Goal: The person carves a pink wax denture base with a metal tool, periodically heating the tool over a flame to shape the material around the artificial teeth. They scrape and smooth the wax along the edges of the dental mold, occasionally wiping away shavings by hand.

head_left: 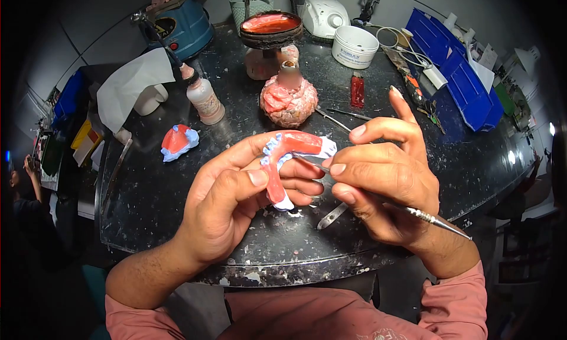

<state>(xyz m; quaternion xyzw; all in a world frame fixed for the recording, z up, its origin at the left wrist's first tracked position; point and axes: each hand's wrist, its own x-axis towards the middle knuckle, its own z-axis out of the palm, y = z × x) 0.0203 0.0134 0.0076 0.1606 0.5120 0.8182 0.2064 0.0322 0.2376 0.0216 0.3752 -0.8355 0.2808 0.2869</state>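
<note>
A curved dental piece [300, 143], red wax with blue-white edges, is held in my left hand [227, 195], the thumb pressed on its lower arm. My right hand [387, 177] pinches a slim metal carving tool [428, 217], its index finger raised. The thin front end of that tool reaches the inner side of the piece; its exact contact is hard to make out. A smaller red and blue piece [179, 142] lies on the dark table to the left. Just below the hands rests a metal spatula [332, 216].
Behind the hands stand a wax-covered burner [289, 101], a pan of red wax [270, 24], a bottle [205, 98] and a white tub [355, 47]. Blue trays [458, 74] sit at the right. A red lighter [357, 92] lies near the metal tools.
</note>
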